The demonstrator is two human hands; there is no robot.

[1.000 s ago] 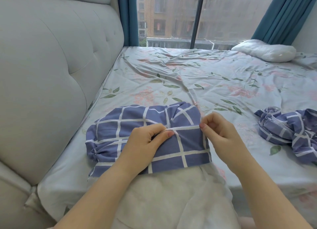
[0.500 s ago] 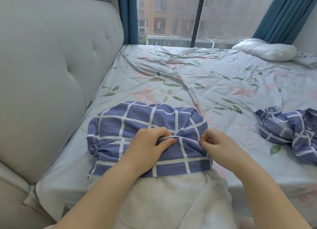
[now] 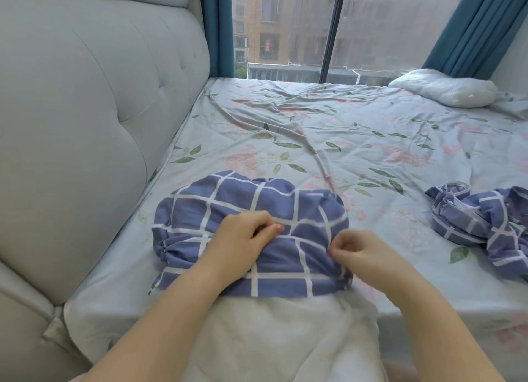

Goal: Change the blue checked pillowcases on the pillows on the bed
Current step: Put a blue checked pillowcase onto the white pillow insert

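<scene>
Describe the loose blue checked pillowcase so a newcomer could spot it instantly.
Start at the floral-sheeted bed; toward its right edge, nearer than the bare white pillow by the window, lies the crumpled pillowcase. Unlike the other checked pillowcase near the headboard, it holds no pillow and no hand touches it.

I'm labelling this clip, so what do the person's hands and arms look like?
Both forearms are bare, no sleeves in view. The left hand and right hand show no rings, watch or bracelet. Visible fingernails are painted pinkish red.
</scene>
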